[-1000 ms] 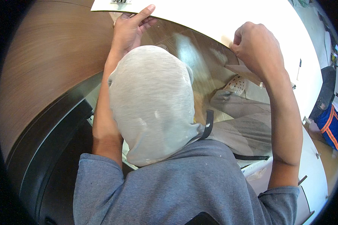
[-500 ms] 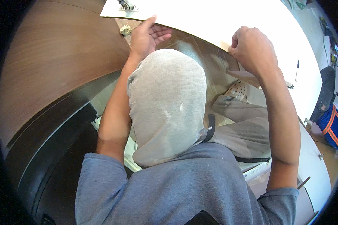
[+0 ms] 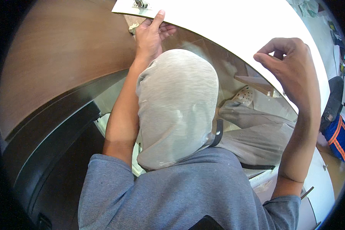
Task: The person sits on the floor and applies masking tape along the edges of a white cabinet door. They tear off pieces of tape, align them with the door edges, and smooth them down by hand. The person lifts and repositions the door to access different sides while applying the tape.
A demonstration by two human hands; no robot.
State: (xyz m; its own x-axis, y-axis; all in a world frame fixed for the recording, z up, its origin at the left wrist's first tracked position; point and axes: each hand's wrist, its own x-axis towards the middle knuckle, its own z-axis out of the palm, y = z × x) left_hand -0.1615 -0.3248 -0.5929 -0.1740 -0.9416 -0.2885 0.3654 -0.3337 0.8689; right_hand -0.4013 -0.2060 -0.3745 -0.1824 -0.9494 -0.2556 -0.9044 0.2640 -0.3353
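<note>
My left hand reaches up to the lower edge of the large flat white board that runs across the top of the view; the thumb lies against the board's rim and the other fingers curl loosely beneath it, so the hand touches the edge but is not clamped around it. A small metal fitting sits on the board's face just above that hand, and a small pale crumpled scrap lies just beside the hand on the left. My right hand is lifted in front of the board's right part, half open, thumb and bent fingers near each other with nothing between them; I cannot tell whether it touches the board. Under the board I see my grey trouser leg and a pale perforated shoe on the tiled floor, near a light wooden piece. To the left curves a brown wood-grain panel with a dark edge. A grey cloth hood fills the centre, above my blue-grey shirt.
</note>
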